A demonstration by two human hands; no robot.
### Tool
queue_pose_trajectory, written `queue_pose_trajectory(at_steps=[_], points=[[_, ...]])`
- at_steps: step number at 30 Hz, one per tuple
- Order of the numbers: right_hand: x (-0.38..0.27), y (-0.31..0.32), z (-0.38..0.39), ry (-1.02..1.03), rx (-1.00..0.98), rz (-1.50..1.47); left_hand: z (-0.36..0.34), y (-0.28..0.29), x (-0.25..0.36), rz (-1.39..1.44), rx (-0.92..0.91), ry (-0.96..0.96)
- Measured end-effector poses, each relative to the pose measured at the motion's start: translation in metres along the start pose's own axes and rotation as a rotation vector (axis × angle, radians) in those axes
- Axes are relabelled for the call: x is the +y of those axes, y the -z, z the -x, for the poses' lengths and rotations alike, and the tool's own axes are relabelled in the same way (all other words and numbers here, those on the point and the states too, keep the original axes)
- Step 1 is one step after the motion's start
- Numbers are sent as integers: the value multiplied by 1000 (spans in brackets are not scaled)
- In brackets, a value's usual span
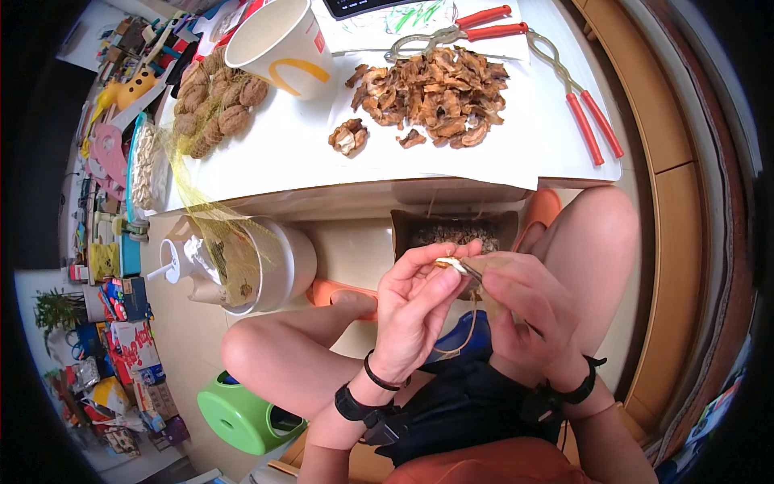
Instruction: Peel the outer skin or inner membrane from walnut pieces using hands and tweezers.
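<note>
White tabletop [278,165], right hand [534,310] blurred, nut piece [450,264] half-hidden

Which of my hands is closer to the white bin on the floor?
Left. Your left hand is to the right of the white bin in the picture; your right hand is farther right, beyond the left one.

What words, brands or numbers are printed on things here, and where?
White cup: yellow curved mark, small red printed patch; wording not copied here.
Dark device: tiny pale characters, too small to read.
Red-and-white box: lettering, too blurred to read surely.
</note>
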State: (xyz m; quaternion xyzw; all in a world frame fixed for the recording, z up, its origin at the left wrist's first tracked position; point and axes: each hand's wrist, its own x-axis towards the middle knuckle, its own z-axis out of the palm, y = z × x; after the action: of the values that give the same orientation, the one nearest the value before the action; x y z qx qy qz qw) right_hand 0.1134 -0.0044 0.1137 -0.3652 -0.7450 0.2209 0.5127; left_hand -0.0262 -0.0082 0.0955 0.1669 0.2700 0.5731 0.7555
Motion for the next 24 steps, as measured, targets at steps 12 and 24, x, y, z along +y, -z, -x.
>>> queue_pose_trajectory(at_steps=[12, 24], points=[[-1, -3, 2, -203, 132, -119, 0, -7, 4, -119, 39, 14], [0, -4, 1, -554, 192, -526, -3, 1, 4, -223, -22, -43]])
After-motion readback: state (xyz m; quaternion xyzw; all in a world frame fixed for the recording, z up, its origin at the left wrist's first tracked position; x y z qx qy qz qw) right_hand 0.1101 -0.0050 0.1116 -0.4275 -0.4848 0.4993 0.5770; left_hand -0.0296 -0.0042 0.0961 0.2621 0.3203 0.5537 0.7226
